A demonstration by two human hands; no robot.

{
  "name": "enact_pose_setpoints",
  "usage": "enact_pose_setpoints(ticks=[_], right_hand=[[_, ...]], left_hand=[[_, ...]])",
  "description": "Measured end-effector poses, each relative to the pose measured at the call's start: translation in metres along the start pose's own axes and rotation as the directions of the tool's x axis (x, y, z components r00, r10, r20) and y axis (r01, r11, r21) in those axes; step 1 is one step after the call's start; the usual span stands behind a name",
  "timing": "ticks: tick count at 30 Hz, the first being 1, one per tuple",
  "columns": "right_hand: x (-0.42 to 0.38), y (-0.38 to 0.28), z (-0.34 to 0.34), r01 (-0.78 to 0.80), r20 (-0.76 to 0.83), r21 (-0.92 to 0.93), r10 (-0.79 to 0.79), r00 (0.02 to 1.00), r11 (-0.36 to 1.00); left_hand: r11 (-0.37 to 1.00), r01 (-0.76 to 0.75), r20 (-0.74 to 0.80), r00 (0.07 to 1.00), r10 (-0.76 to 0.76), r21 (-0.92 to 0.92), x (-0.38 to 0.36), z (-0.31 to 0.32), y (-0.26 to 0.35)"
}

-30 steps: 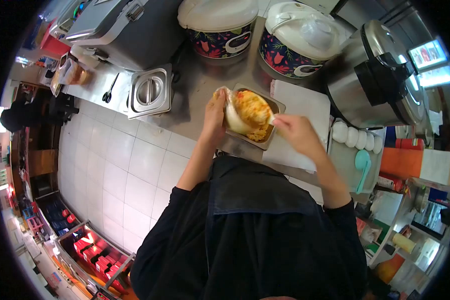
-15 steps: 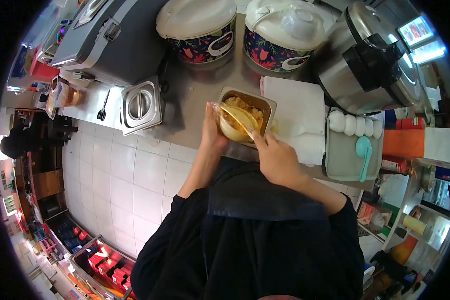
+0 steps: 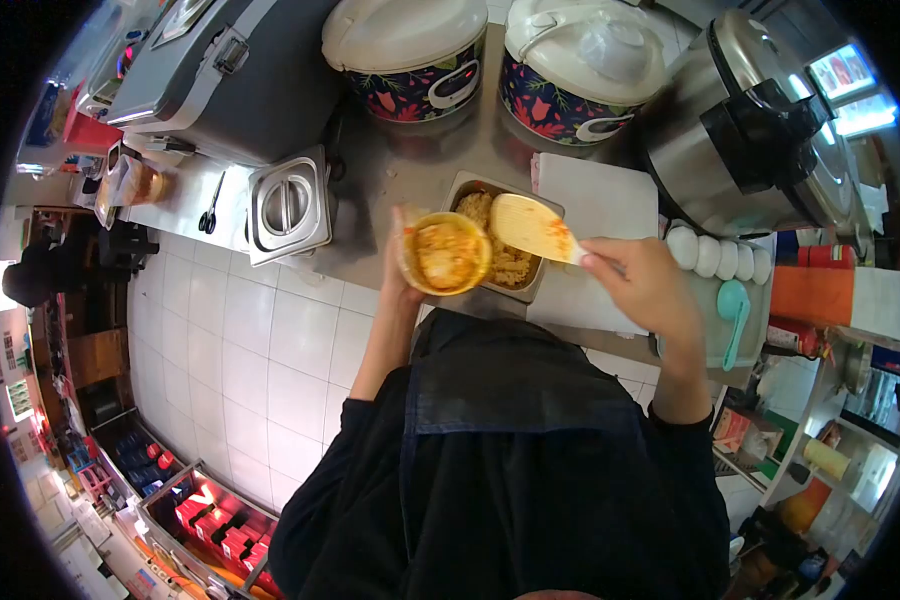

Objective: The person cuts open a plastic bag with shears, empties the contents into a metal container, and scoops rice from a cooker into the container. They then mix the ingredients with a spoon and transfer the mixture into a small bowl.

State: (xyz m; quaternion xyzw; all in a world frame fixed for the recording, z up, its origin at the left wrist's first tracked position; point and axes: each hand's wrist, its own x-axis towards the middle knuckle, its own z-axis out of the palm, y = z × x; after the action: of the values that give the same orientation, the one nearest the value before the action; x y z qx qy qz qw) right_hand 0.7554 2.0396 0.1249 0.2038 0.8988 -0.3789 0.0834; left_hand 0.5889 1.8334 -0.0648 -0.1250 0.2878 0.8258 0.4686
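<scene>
My left hand (image 3: pixel 400 268) grips a round bowl (image 3: pixel 444 254) by its left side, its open top facing up. Orange-yellow food fills the bowl. My right hand (image 3: pixel 652 290) is closed on the handle of a pale yellow paddle (image 3: pixel 532 226), whose flat blade carries orange smears. The blade lies over a metal pan (image 3: pixel 554 208) that holds yellowish, rice-like food. The bowl is just left of the pan, apart from the paddle.
White cloths (image 3: pixel 600 200) lie right of the pan, then a tray (image 3: pixel 705 340) with white rolls and a turquoise spoon (image 3: pixel 732 318). Two patterned pots (image 3: pixel 410 90) and a steel cooker (image 3: pixel 730 120) stand behind. A lidded steel container (image 3: pixel 288 208) is left.
My right hand has moved right with the paddle, away from the bowl. My left hand has shifted slightly left, and the bowl's food now faces up in view.
</scene>
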Motion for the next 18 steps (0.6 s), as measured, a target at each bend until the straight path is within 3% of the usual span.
enact_pose_setpoints(ticks=[1, 3, 4, 6, 7, 9, 11, 13, 14, 15, 18], right_hand=[[0.009, 0.011, 0.004, 0.001, 0.001, 0.001, -0.001, 1.000, 1.000], [0.046, 0.051, 0.034, 0.151, 0.128, -0.376, -0.110, 0.986, 0.914], [0.074, 0.070, 0.063, 0.079, 0.130, -0.395, -0.030, 0.991, 0.915], [0.098, 0.070, 0.101, -0.048, 0.113, -0.373, 0.097, 0.989, 0.927], [0.103, 0.064, 0.106, -0.097, 0.095, -0.333, 0.136, 0.986, 0.938], [0.104, 0.059, 0.103, -0.043, 0.159, -0.278, 0.090, 0.983, 0.960], [0.107, 0.062, 0.098, 0.002, 0.215, -0.223, 0.047, 0.975, 0.975], [0.113, 0.065, 0.092, 0.028, 0.363, -0.162, 0.033, 0.931, 0.986], [0.110, 0.063, 0.086, 0.078, 0.375, -0.157, -0.014, 0.927, 0.985], [0.107, 0.054, 0.082, 0.086, 0.385, -0.159, -0.018, 0.923, 0.984], [0.101, 0.031, 0.078, 0.101, 0.296, -0.215, -0.034, 0.955, 0.971]], left_hand=[[1.000, -0.001, -0.001, 1.000, 0.001, 0.001, -0.006, -0.016, 0.007], [0.956, -0.062, 0.146, 0.983, 0.108, -0.288, -0.024, -0.045, 0.017], [0.956, -0.060, 0.142, 0.984, 0.104, -0.287, -0.036, -0.051, 0.020], [0.863, -0.034, 0.082, 0.993, 0.087, -0.504, -0.060, -0.055, 0.022], [0.861, -0.041, 0.079, 0.992, 0.094, -0.508, -0.069, -0.051, 0.022], [0.924, -0.090, -0.141, 0.989, 0.040, -0.372, -0.090, -0.041, 0.023], [0.947, -0.122, -0.144, 0.986, 0.081, -0.298, -0.094, -0.046, 0.017], [0.920, -0.116, -0.008, 0.992, 0.122, -0.374, -0.090, -0.077, 0.008], [0.920, -0.177, -0.144, 0.980, 0.134, -0.349, -0.086, -0.084, 0.001], [0.916, -0.187, -0.152, 0.978, 0.141, -0.354, -0.086, -0.080, -0.001], [0.937, -0.039, 0.107, 0.991, 0.081, -0.348, -0.083, -0.063, -0.002]])
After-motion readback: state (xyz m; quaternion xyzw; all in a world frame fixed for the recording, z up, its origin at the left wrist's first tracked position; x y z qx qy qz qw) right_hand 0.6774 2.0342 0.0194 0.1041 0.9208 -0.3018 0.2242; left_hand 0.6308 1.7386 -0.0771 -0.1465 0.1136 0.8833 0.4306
